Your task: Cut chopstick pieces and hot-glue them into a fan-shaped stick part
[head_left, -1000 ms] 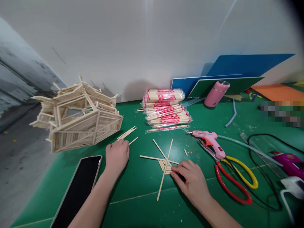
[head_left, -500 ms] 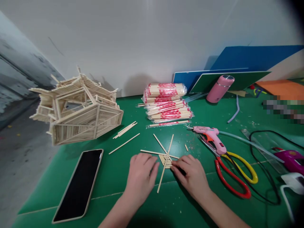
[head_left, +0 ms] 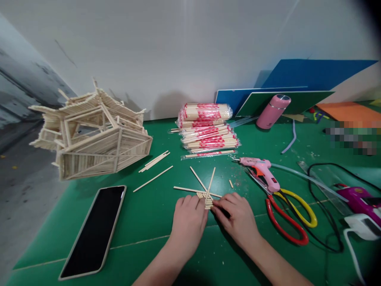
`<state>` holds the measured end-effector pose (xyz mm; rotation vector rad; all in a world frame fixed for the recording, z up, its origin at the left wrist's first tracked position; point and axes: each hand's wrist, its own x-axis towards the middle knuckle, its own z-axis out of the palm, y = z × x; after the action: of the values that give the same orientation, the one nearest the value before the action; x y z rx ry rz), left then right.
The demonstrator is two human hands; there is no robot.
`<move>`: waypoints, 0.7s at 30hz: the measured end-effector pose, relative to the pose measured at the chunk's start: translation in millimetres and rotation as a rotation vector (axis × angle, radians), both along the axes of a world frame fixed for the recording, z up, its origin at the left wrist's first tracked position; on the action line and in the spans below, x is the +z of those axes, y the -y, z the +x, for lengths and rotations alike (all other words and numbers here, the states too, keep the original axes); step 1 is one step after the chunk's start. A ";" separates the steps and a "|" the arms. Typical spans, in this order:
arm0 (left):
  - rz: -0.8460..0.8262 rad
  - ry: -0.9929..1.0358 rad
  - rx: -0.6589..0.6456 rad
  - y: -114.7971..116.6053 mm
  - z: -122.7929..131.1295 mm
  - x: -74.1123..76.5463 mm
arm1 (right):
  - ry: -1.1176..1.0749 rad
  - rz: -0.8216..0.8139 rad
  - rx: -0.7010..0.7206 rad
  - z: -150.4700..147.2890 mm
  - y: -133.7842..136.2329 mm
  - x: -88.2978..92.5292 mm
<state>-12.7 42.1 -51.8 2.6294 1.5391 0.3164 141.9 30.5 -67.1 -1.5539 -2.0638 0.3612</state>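
Note:
Between my hands a small assembly of wooden sticks (head_left: 209, 203) lies on the green tabletop, short pieces side by side under longer crossing sticks. My left hand (head_left: 189, 222) is closed at its left side, with fingers together and thumb along the slanting stick (head_left: 210, 180), whose lower end it covers. My right hand (head_left: 236, 213) pinches the right edge of the assembly with thumb and fingertips. Two more long sticks (head_left: 185, 188) fan out from it, one to the left and one toward the back. A short cut piece (head_left: 231, 183) lies just beyond my right hand.
Left stands a stick-built model house (head_left: 119, 149), with a phone (head_left: 93, 232) before it. Loose sticks (head_left: 153, 178) lie nearby. Packaged chopsticks (head_left: 208, 135) are stacked behind. To the right are a pink glue gun (head_left: 262, 171), red-and-yellow-handled pliers (head_left: 287, 222), a cable and a pink bottle (head_left: 273, 112).
My left hand has moved right onto the stick assembly and now covers the lower part of the slanting stick. My right hand stays at the right edge. The view has shifted slightly.

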 end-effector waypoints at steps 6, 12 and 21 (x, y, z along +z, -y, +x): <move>0.065 -0.018 -0.064 3.3 4.4 -5.5 | 0.008 0.008 0.013 0.7 -0.7 -0.2; 0.108 -0.011 -0.109 6.1 3.7 -8.6 | 0.032 0.005 0.063 4.7 -2.2 0.0; 0.213 -0.018 -0.138 8.9 4.5 -11.5 | 0.073 0.063 0.124 4.7 -2.8 -3.6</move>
<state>-8.1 33.2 -63.3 2.8894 1.3905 0.4714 146.7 33.3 -70.6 -1.4265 -2.2122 0.2856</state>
